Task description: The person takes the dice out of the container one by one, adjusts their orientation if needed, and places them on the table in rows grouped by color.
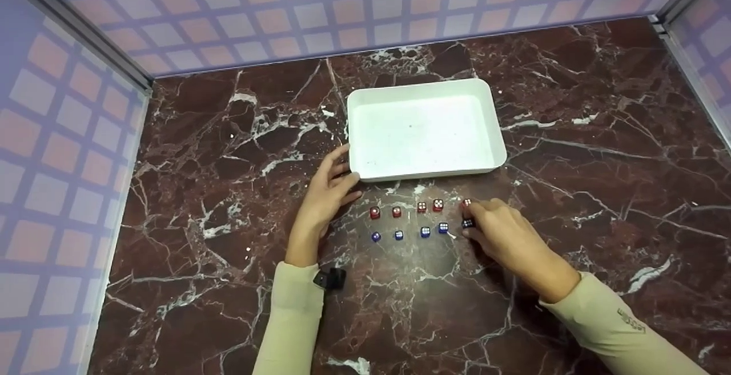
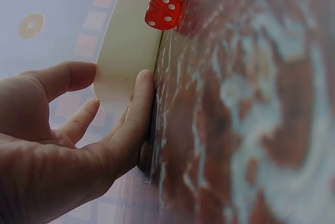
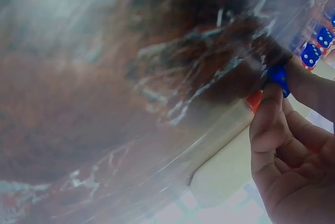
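My right hand (image 1: 502, 226) pinches a blue die (image 3: 279, 79) between thumb and index finger, at the right end of a row of blue dice. Just beyond the fingers is a red die (image 1: 466, 202), partly covered by the hand. At the front left corner of a white tray (image 1: 425, 175) my left hand (image 1: 328, 192) rests with loosely extended fingers, its thumb and fingertips against the wall and rim. Between the hands stand two rows: red dice, including one red die (image 1: 374, 212) at the left end, and blue dice, including one blue die (image 1: 376, 237) nearer me.
The shallow tray stands behind the dice on a dark red marble-patterned table (image 1: 200, 221). Panels with a checked pattern (image 1: 285, 21) border the table at the back, left and right. A small black device (image 1: 331, 279) sits at the left sleeve cuff.
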`<state>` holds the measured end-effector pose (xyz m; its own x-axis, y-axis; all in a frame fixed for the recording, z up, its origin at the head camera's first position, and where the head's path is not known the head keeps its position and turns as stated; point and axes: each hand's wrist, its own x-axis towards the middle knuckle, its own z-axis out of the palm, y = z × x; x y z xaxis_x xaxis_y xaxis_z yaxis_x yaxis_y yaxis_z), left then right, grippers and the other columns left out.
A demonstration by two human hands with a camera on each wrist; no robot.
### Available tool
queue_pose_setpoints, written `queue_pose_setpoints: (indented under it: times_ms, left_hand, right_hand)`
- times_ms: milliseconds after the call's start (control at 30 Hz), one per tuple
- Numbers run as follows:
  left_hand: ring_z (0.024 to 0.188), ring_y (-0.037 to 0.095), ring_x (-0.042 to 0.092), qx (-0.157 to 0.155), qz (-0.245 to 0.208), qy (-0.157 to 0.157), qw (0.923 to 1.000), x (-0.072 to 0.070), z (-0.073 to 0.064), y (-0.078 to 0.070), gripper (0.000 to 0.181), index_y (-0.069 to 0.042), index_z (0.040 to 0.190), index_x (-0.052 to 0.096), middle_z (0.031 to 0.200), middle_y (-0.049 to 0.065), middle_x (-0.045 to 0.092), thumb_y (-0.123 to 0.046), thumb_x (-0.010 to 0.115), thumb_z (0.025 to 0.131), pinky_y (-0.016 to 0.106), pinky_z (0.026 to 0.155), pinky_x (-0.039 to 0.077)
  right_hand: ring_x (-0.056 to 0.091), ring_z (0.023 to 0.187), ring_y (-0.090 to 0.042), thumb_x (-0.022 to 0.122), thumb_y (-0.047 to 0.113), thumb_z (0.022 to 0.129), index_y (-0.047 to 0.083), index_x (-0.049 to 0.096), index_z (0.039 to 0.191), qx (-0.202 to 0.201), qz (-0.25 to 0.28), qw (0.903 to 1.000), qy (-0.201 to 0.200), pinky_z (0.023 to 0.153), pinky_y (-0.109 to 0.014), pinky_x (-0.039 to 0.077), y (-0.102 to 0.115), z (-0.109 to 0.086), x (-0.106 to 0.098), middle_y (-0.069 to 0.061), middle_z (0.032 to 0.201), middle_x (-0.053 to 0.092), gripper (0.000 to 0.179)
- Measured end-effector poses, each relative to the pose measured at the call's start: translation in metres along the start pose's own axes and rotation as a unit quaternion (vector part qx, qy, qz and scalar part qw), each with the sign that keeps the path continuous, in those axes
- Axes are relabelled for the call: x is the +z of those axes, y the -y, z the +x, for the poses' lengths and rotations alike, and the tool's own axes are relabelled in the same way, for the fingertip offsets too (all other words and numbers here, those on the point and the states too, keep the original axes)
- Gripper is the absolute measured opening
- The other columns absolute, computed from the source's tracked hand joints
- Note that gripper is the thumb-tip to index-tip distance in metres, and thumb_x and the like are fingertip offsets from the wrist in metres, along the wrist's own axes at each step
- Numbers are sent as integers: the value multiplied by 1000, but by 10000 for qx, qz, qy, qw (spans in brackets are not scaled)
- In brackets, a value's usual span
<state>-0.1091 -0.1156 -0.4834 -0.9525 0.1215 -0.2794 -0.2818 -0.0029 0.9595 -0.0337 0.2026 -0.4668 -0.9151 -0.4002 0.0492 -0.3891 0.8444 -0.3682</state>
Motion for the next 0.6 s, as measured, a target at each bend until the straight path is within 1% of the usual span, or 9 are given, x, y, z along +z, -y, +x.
queue_pose_setpoints:
  times_ms: [133, 267, 367, 433, 500, 600]
  left_hand:
    - [124, 36, 58, 12, -55, -19, 10000, -6, -6, -2, 67, -19, 164, 40, 148, 24, 47, -3, 62, 104, 45, 101, 63]
    - [125, 37, 57, 23, -28, -73, 10000, -11, -11, -6, 67, -19, 164, 40, 149, 24, 47, -2, 62, 103, 47, 101, 63]
    - [127, 37, 56, -44, -51, -11, 10000, -13, -13, -9, 67, -18, 165, 39, 150, 24, 46, -2, 61, 104, 47, 103, 62]
    - [130, 38, 56, -72, -158, 55, 9998, -13, -12, -10, 65, -18, 165, 39, 151, 24, 46, -3, 61, 105, 47, 103, 62]
    - [133, 37, 54, -73, -288, 110, 9995, -12, -10, -10, 63, -19, 165, 39, 151, 24, 47, -7, 60, 107, 47, 103, 62]
    - [135, 37, 54, -126, -441, 112, 9989, -13, -9, -10, 60, -19, 166, 36, 151, 23, 48, -13, 57, 110, 46, 102, 63]
  right_hand:
    - [62, 78, -34, 85, 9, 88, 4, 64, 91, 23, 17, 10000, -51, 64, -53, 60, 6, 0, -1, -11, 86, 69, 22]
    - [62, 78, -33, 86, 10, 87, 1, 68, 97, -22, 169, 9997, -185, 65, -51, 60, 10, -1, -1, -12, 87, 70, 22]
    - [60, 74, -30, 88, 9, 85, -1, 69, 100, 7, 264, 9994, -245, 63, -48, 59, 11, -4, -1, -12, 83, 68, 26]
    - [59, 72, -29, 89, 10, 85, -1, 68, 101, 35, 277, 9994, -215, 61, -47, 59, 9, -5, -3, -12, 80, 66, 28]
    - [61, 73, -29, 88, 12, 86, -1, 69, 104, 51, 324, 9994, -121, 62, -48, 61, 7, -7, -7, -12, 81, 67, 30]
    - [66, 75, -28, 86, 17, 90, 0, 70, 111, 101, 624, 9980, 93, 66, -48, 64, 5, -8, -18, -11, 86, 71, 31]
